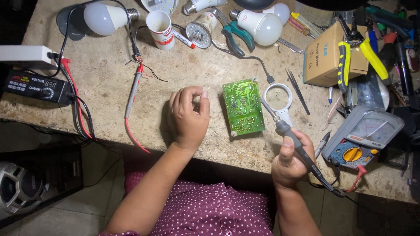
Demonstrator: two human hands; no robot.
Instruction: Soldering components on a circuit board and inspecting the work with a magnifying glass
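Observation:
A green circuit board (pixel 243 106) lies solder side up on the worn workbench (pixel 105 100). My left hand (pixel 189 117) rests just left of the board, its thumb and fingers pinched on a thin solder wire (pixel 208 88) that reaches toward the board's top left corner. My right hand (pixel 290 163) is at the bench's front edge, below and right of the board, and grips a soldering iron (pixel 288 133). The iron's tip points up and left toward the board's right edge.
A small magnifying glass (pixel 278 96) lies right of the board, tweezers (pixel 298 91) beyond it. An analog multimeter (pixel 362 137) sits at right, a cardboard box (pixel 326 57) with yellow-handled cutters (pixel 345 61) behind it. Bulbs (pixel 264 27), pliers (pixel 236 35) and a cup (pixel 160 29) line the back. A power supply (pixel 37 86) stands left.

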